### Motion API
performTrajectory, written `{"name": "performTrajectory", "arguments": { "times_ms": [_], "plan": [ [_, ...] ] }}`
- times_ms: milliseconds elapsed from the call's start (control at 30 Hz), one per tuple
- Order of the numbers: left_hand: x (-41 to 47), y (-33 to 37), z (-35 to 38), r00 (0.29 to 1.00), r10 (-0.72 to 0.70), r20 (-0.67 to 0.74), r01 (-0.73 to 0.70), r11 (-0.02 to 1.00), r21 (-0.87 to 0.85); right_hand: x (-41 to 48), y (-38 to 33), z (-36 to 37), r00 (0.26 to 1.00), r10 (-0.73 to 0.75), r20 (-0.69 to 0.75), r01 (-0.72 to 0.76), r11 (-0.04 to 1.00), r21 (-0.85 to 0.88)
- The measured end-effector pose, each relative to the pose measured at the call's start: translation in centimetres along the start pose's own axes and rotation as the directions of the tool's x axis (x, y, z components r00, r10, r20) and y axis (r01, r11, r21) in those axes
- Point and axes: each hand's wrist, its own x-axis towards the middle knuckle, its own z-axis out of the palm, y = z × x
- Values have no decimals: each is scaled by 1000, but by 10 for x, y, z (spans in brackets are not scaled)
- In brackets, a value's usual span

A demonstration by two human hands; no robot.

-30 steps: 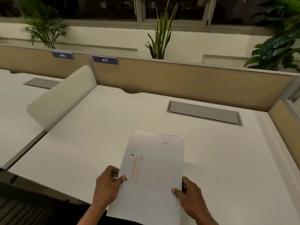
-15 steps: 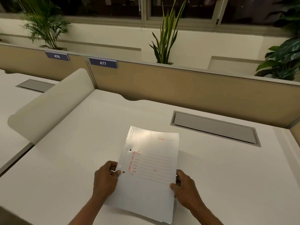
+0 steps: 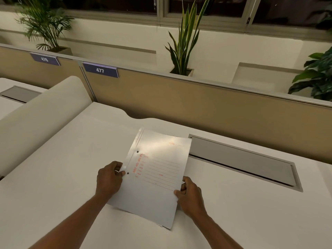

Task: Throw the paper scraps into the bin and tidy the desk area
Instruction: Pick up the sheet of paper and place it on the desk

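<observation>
A: Where is the folder?

B: The grey paper folder [image 3: 158,175] lies low over the white desk [image 3: 59,173], near the middle, its far edge close to the grey cable flap [image 3: 240,161]. Red print and ruled lines show on its cover, and two punched holes sit along its left edge.

A: And the hands?

B: The left hand [image 3: 108,178] grips the folder's left edge, thumb on top just beside the lower hole. The right hand [image 3: 191,195] grips the right edge lower down, thumb on the cover, fingers curled under.

A: What is around it?

B: A tan partition [image 3: 206,106] stands behind the desk with a blue "477" tag [image 3: 100,70]. A white curved side screen [image 3: 45,112] rises at the left, and a potted plant [image 3: 185,42] stands behind the partition.
</observation>
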Motion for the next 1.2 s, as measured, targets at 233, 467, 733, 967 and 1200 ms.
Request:
{"name": "performTrajectory", "arguments": {
  "times_ms": [233,467,733,967,1200],
  "plan": [
    [64,20,21,1000,-16,-24,17,999,43,68,-16,-2,999,-16,-40,16,1000,-5],
    [103,24,39,999,-10,-33,13,996,83,116,-25,0,994,-51,-95,44,997,-69],
    [134,32,61,999,31,-42,-24,986,168,141,-28,8,985,-39,-170,24,996,-91],
    [147,36,72,999,27,-23,-22,977,211,142,-27,14,966,-74,-249,30,984,-175],
    [145,46,77,999,43,-25,-34,959,283,140,-27,19,962,-100,-253,12,944,-328]
  ]
}}
